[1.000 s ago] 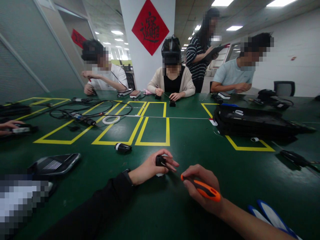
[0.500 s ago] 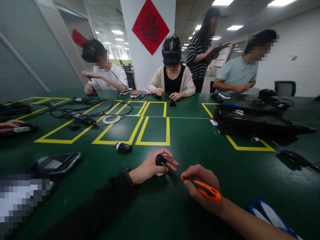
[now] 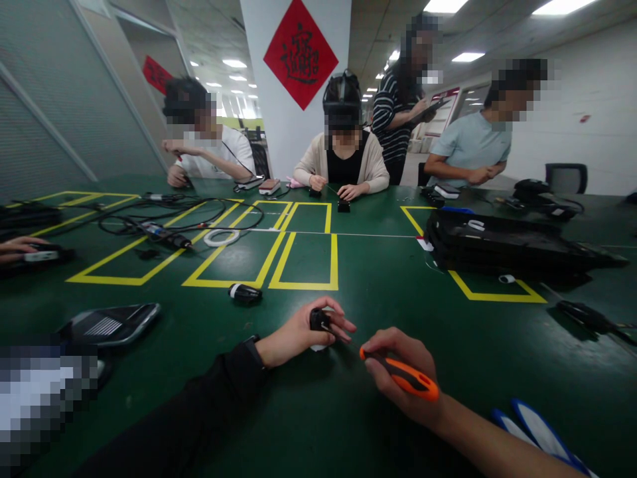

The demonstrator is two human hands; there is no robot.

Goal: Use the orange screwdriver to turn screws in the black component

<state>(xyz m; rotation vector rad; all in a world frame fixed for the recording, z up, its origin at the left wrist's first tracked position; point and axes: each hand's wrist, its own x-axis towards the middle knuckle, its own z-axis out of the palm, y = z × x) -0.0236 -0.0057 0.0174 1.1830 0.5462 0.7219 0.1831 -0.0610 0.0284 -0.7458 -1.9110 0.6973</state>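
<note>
My left hand (image 3: 298, 332) is closed around a small black object (image 3: 319, 319), with its fingers curled over the far side. A bit of something white shows below that object, at the table surface. To the right, my right hand (image 3: 408, 372) grips a screwdriver by its orange and black handle (image 3: 412, 380). Its thin shaft points left toward the black object; whether the tip touches it I cannot tell. A small black and white device (image 3: 245, 293) lies on the green table (image 3: 318, 418) beyond my left wrist.
Yellow tape rectangles (image 3: 303, 287) mark the table, with cables and a white ring (image 3: 221, 238) at the left. A large black case (image 3: 497, 245) lies at the right, blue-edged white items (image 3: 542, 428) at the lower right. Several people are around the far side.
Both hands stay nearly where they were, the screwdriver still pointing at the black object. The standing person's hand and clipboard have shifted slightly.
</note>
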